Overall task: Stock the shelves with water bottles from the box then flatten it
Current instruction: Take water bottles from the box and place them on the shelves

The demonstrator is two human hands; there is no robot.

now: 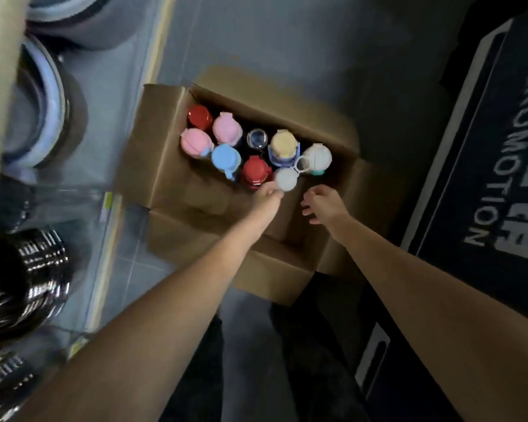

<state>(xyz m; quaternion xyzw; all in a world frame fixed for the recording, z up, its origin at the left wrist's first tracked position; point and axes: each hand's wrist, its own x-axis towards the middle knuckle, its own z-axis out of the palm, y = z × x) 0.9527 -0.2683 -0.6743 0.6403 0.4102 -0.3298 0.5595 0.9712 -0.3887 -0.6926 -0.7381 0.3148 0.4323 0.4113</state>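
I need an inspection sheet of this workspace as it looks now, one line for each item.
Surface: grey tiled floor; the box stands on it.
Job's things: open cardboard box holding nine upright bottles with coloured lids.
Clutter: nothing seen.
Hands: left hand touches the grey-lidded bottle, grip unclear; right hand open above the box's near side, holding nothing.
Cables: nothing seen.
Surroundings: metal pots on shelving at left; dark lettered sign at right.

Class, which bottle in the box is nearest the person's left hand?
The bottle with the pale grey round cap, in the near row of the cardboard box, right of a red-capped bottle; the left hand meets its cap.
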